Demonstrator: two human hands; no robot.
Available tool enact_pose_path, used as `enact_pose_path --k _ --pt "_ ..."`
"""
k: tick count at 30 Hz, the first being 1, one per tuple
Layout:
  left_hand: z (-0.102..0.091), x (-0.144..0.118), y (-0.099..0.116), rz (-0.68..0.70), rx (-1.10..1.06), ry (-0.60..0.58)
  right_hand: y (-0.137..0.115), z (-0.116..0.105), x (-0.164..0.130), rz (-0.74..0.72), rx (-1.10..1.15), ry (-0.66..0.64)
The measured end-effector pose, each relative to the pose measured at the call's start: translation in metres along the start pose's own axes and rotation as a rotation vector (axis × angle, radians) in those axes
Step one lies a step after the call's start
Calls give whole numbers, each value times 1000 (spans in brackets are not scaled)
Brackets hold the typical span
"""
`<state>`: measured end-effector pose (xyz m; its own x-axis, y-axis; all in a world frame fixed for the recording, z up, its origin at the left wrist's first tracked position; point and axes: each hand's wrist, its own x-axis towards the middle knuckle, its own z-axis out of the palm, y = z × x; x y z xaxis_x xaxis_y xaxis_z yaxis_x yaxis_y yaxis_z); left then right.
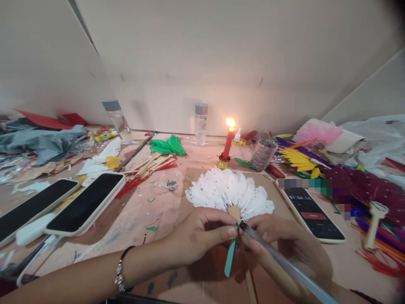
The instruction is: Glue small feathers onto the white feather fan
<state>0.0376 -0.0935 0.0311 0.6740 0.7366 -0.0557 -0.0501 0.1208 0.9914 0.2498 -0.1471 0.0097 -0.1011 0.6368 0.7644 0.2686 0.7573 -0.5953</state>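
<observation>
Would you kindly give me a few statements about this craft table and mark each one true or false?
1. The red candle is lit. True.
2. The feather fan by the hands is green. False: it is white; green feathers lie farther back.
3. The right hand holds a translucent glue stick with its tip at the fan's base. True.
4. The left hand rests on a phone. False: it pinches the fan's base beside the teal stick.
5. The phone on the right shows a lit screen. True.
</observation>
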Motion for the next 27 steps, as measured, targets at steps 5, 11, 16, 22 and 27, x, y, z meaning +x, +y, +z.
enact_pose_path --k 5,11,16,22,27 --pt "-1 0 -2 -10 -1 -11 -2 -1 2 -10 -21 3" --pt "-1 -1 0 -6 25 -3 1 -3 -2 12 -20 -11" --pt "2 -1 4 17 -14 -46 2 -3 -5 37 5 -23" --pt "1 0 3 26 -2 -50 0 -1 -1 22 18 -12" --pt "0 -1 0 25 29 -24 1 0 0 16 14 -21"
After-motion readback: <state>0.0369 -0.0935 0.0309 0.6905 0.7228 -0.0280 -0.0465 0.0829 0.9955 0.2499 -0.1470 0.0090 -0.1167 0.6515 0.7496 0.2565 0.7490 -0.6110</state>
